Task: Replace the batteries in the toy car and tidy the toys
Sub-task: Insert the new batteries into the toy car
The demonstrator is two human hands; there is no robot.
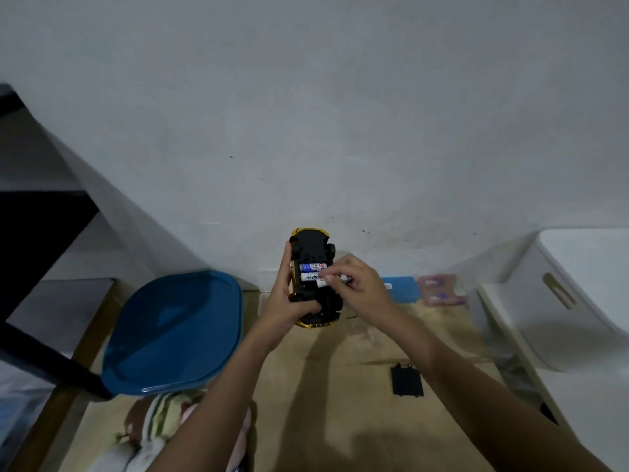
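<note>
A big blue plastic lidded tub [173, 332] sits at the left of the frame and a white plastic storage box [561, 301] at the right. At centre, the left hand [289, 301] grips an upturned yellow toy car with a black underside [311, 247], its battery bay open, while the right hand's [360, 284] fingers pinch a small white battery [321, 282] at the bay. Lower right of centre, a flat black battery cover [406, 381] lies on the pale wooden surface [357, 335], well apart from the car.

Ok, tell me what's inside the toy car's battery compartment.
A blue battery and a white battery. The right hand pinches a third battery, hiding the right side.
</note>
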